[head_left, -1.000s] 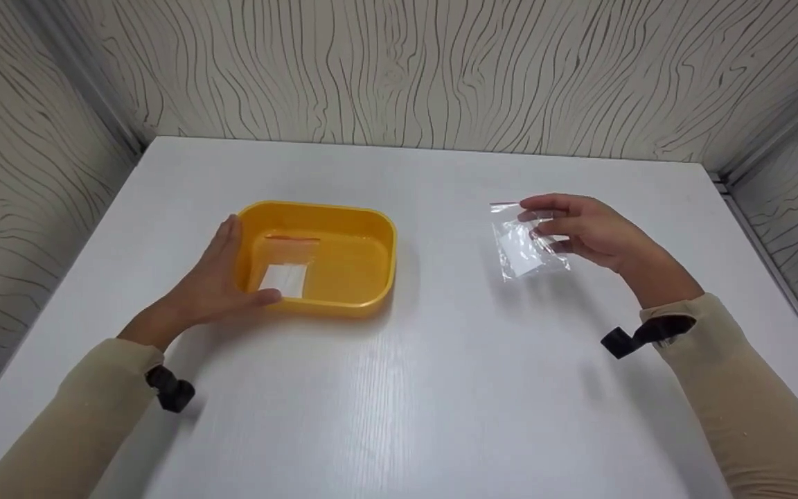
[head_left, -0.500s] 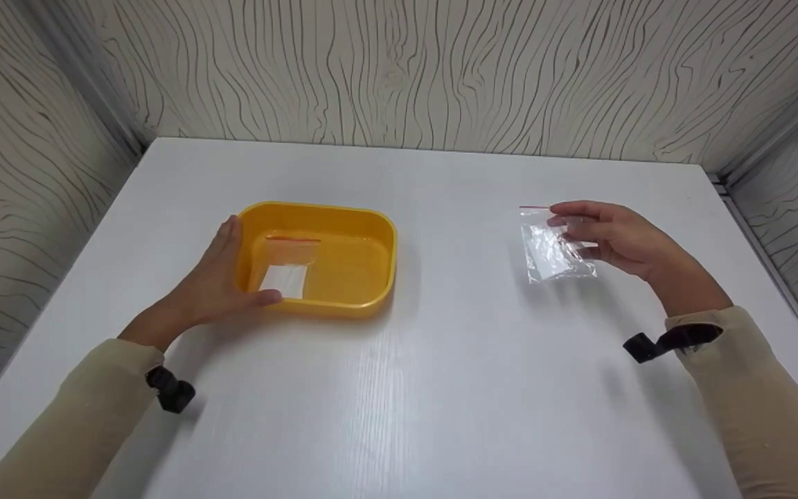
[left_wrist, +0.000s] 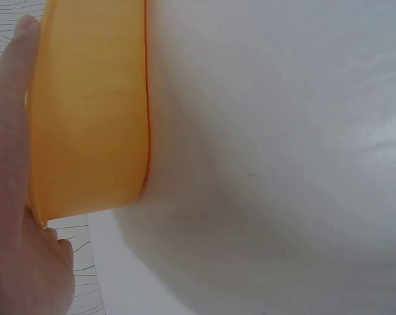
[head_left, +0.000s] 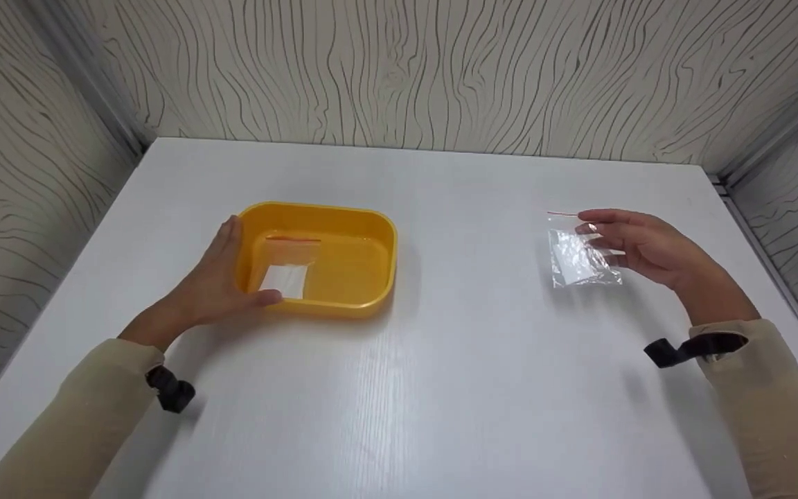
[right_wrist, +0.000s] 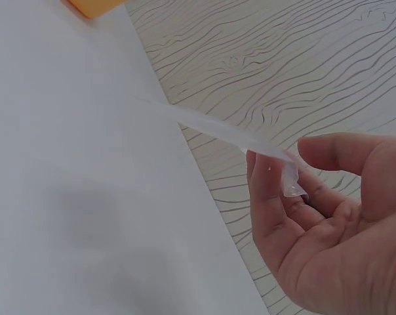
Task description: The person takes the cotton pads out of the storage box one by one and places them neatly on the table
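Observation:
My left hand (head_left: 208,294) grips the left end of a yellow plastic bin (head_left: 361,274), its thumb at the near rim and its fingers along the left side. Inside the bin, toward its left, lies a clear zip bag (head_left: 286,279) with a red strip and a white piece in it. On the right, my right hand (head_left: 655,249) holds a second clear zip bag (head_left: 572,260) above the table, also with a white piece inside. In the right wrist view this bag (right_wrist: 231,134) appears edge-on at the fingertips, near the thumb.
A white table (head_left: 440,388) carries the bin. Wood-patterned panels (head_left: 399,69) rise behind it and on both sides. Each wrist bears a black camera mount, one by the left sleeve (head_left: 172,389) and one by the right sleeve (head_left: 690,346).
My right hand has moved right and slightly toward me with the zip bag, away from the bin. My left hand and the bin have stayed in place.

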`<state>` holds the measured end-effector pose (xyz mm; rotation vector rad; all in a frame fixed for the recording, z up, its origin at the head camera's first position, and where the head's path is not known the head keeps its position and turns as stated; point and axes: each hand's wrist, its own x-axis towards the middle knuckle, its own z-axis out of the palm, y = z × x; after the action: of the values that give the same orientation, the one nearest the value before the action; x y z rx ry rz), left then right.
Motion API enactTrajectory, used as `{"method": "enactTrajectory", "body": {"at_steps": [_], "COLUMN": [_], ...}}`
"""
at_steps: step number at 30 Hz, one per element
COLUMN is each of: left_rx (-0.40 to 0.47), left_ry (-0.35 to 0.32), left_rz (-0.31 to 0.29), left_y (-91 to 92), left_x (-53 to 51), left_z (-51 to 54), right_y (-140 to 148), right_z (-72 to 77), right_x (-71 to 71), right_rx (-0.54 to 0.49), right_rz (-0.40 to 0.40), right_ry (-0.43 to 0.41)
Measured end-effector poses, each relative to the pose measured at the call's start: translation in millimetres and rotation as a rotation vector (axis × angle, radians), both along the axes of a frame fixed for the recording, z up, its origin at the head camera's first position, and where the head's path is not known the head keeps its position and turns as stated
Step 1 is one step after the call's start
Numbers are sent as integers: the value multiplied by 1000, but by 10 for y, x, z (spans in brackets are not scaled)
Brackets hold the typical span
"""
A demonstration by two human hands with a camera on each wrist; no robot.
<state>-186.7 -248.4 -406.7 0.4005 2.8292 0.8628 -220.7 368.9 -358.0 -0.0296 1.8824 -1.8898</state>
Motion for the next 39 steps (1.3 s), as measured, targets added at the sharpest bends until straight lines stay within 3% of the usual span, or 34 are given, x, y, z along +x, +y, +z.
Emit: {"method": "enactTrajectory", "body": {"at_steps": [13, 27, 39], "left_rx": [-18, -36, -23], "left_ry": [-39, -64, -66], "left_rz": [15, 25, 24], "left_y": [-8, -15, -16], "left_x": [8, 4, 3], "left_z": [13, 29, 29], "right_y": [255, 507, 673], "right_z": [-143, -162, -190], "right_x": [-3, 9, 56], "right_rx": [-90, -62, -66], "right_rz": [-48, -105, -96], "right_ry": [-12, -63, -62]}}
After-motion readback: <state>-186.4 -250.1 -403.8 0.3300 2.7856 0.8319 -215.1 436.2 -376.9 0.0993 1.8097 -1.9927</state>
